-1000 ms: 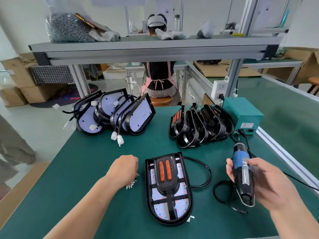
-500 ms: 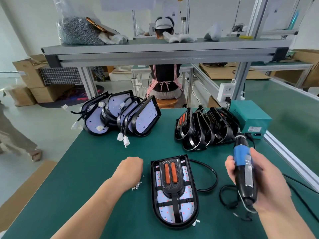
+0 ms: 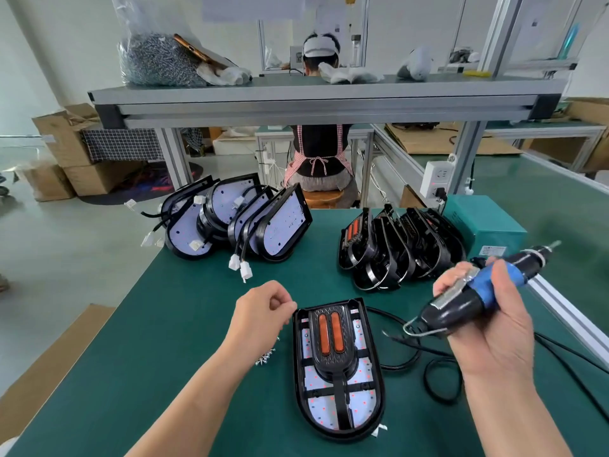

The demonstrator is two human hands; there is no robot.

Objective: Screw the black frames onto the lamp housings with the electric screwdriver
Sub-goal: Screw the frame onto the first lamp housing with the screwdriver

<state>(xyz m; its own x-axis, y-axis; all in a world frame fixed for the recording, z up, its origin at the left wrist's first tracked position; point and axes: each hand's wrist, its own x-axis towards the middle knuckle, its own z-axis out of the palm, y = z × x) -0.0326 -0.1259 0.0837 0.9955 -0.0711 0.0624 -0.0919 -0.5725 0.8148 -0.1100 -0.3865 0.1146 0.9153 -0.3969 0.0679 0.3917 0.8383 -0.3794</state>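
A lamp housing point(image 3: 329, 413) lies flat on the green table with a black frame point(image 3: 333, 352), carrying two orange lenses, seated on it. My left hand point(image 3: 260, 311) hovers at the housing's upper left corner. Its thumb and forefinger pinch a small screw that is barely visible. A small pile of screws point(image 3: 265, 357) lies under my left wrist. My right hand point(image 3: 494, 331) grips the blue and black electric screwdriver point(image 3: 461, 301) to the right of the housing. The screwdriver is held nearly level, and its bit points away to the upper right.
Bare housings point(image 3: 247, 222) with white plugs lean at the back left. Spare black frames point(image 3: 395, 252) are stacked at the back right beside a teal power box point(image 3: 491, 222). Black cable point(image 3: 412, 357) loops right of the housing. A person sits beyond the table under a shelf point(image 3: 313, 97).
My left hand has risen from the screw pile toward the housing's top left corner. My right hand has swung the screwdriver from upright to nearly level, bit pointing away.
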